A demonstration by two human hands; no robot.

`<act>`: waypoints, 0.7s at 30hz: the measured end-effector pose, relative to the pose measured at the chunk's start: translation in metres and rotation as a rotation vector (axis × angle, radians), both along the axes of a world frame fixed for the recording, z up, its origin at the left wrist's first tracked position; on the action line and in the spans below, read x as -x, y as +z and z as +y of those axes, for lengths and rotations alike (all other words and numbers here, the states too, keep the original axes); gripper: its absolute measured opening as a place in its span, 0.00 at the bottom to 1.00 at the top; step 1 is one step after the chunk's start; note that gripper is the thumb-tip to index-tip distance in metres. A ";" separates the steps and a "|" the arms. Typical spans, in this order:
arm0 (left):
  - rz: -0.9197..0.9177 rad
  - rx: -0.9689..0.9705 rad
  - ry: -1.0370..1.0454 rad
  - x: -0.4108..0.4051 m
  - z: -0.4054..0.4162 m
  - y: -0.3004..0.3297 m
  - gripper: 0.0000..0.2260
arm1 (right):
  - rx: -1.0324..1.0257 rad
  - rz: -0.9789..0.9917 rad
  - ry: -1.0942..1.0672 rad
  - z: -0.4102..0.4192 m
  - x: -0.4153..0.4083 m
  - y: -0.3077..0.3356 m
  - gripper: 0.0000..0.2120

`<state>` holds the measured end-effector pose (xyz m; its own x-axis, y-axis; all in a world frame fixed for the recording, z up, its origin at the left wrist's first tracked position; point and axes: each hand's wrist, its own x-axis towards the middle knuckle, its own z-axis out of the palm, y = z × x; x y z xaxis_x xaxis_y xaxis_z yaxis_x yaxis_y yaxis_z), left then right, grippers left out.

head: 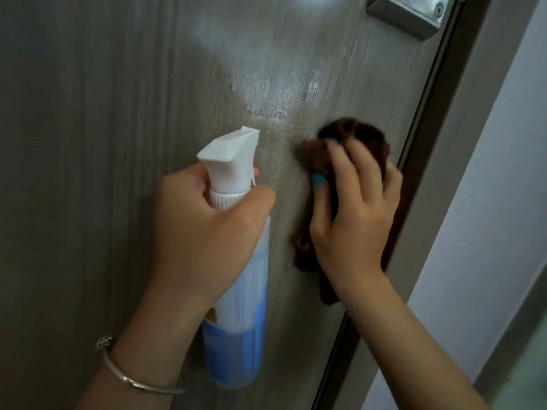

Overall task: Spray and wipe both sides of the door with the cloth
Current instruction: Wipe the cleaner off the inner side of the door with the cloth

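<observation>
Head view | left hand (204, 229) grips plastic spray bottle (236, 315) | right hand (355, 208) presses bunched brown cloth (349, 137) on woodgrain door (88, 143)

A pale wall (503, 187) stands beside a dark door frame (426, 137).

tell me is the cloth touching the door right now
Touching. The head view shows the right hand pressing the brown cloth flat against the door, with no gap visible beneath it.
</observation>
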<state>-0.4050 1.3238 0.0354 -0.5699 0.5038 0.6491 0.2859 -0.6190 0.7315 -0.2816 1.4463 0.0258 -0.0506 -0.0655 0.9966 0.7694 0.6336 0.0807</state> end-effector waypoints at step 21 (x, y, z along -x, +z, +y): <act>0.030 0.019 0.065 -0.008 -0.013 0.005 0.09 | 0.032 -0.058 -0.074 -0.021 -0.008 0.003 0.19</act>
<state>-0.3967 1.3104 0.0400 -0.5825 0.4787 0.6569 0.3472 -0.5842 0.7336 -0.2733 1.4251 0.0290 -0.1123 -0.0280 0.9933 0.8086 0.5784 0.1077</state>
